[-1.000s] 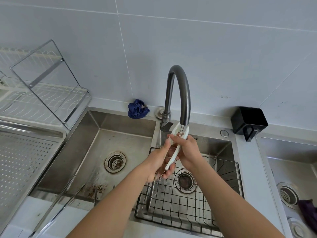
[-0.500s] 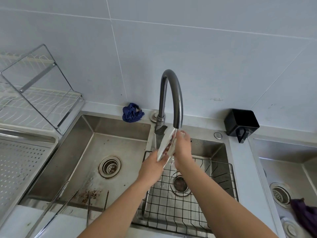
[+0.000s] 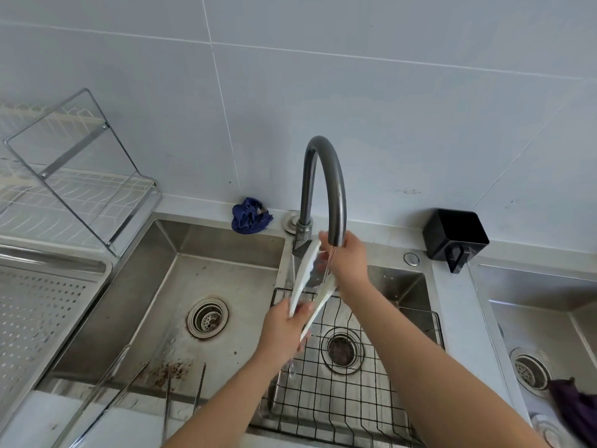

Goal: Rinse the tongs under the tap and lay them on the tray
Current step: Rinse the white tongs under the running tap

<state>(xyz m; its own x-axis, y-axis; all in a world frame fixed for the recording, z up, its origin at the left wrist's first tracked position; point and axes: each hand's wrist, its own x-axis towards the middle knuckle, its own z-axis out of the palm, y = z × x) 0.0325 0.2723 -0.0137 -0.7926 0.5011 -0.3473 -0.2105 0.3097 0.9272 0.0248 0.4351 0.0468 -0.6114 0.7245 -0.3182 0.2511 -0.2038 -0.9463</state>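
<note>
The white tongs [image 3: 305, 273] stand spread in a V under the dark curved tap [image 3: 336, 189], with water running over them. My left hand [image 3: 284, 331] grips their lower, hinged end above the divider between the two basins. My right hand [image 3: 349, 260] is up at the spout's mouth; its fingers wrap the upper part of the right tong arm, and its thumb reaches toward the left arm's tip. The perforated steel tray [image 3: 64, 257] lies at the far left beside the left basin.
A black wire basket [image 3: 355, 399] sits in the right basin. Thin metal utensils [image 3: 168, 392] lean on the left basin's front edge. A blue cloth [image 3: 250, 216] and a black holder [image 3: 455, 236] sit by the wall. A dish rack [image 3: 80, 176] stands behind the tray.
The tongs have spread from nearly closed into a V. My right hand has slid up the tongs to the spout; my left hand has stayed at the lower end.
</note>
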